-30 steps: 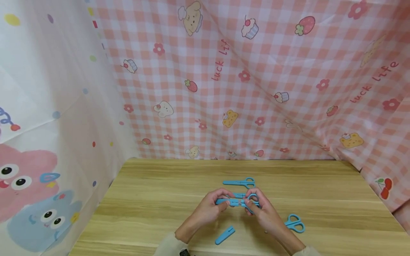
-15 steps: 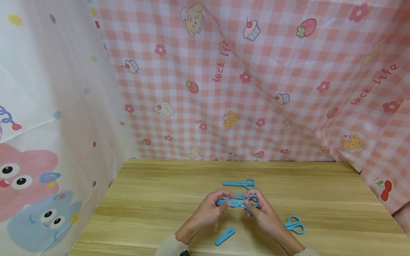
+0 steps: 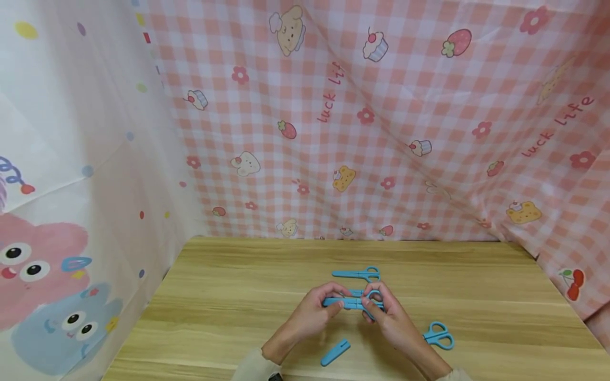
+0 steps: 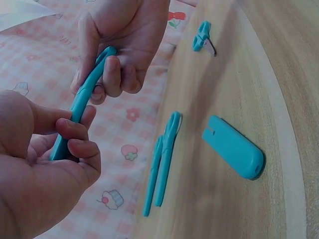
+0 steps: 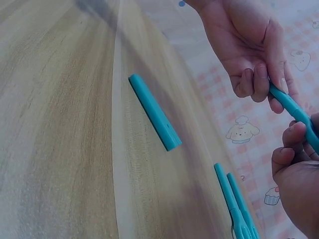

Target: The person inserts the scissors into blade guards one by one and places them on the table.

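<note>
Both hands meet over the table around one pair of blue scissors [image 4: 89, 82]. My left hand [image 3: 310, 311] pinches the blue blade cover [image 3: 351, 304] between thumb and fingers. At the other end, my right hand [image 3: 392, 315] grips the finger loops. The cover's mouth sits right at the handles, and no blade shows between them. Below the hands, a loose blue blade cover [image 3: 335, 352] lies on the table, its slotted end pointing up and right. By the right forearm lies another pair of scissors [image 3: 439, 336]; its bare blade [image 4: 212, 48] shows in the left wrist view.
Two covered pairs of blue scissors lie side by side beyond the hands, the farther pair [image 3: 350, 273] in full view and the nearer pair [image 3: 356, 292] partly hidden by fingers. A pink checked cloth [image 3: 305, 159] hangs behind the wooden table [image 3: 229, 296], a white one [image 3: 109, 159] at left.
The small gap between the blade cover and the scissors' handles has closed as the hands drew slightly together. The loose cover and the other scissors lie where they were.
</note>
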Available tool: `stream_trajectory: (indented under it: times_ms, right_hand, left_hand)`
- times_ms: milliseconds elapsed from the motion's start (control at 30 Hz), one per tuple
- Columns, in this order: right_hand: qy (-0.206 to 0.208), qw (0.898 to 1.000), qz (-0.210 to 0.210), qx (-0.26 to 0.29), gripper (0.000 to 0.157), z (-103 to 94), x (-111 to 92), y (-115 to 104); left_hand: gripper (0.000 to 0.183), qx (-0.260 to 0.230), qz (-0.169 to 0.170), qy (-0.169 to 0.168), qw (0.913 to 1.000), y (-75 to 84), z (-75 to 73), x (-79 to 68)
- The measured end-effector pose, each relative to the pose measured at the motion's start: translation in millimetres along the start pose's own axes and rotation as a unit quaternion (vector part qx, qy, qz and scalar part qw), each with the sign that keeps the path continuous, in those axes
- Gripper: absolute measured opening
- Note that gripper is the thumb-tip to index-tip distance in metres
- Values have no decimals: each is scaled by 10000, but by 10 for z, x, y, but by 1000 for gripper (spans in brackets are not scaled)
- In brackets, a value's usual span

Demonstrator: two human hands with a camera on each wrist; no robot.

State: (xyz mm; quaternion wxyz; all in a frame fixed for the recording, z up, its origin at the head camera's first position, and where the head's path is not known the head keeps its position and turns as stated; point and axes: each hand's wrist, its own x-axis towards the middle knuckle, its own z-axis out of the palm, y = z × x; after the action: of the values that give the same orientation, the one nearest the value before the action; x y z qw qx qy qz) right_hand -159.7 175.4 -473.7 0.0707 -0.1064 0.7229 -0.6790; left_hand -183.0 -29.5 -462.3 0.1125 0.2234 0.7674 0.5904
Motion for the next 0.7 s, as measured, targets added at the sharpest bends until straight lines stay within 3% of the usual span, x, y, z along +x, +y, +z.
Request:
stream_trajectory:
  times_ms: [700]
  right_hand:
    - [-22,9999,-41,-96,20,5,0,24]
  left_hand:
    - [18,-133,35,5,9999,-4,-14,-7]
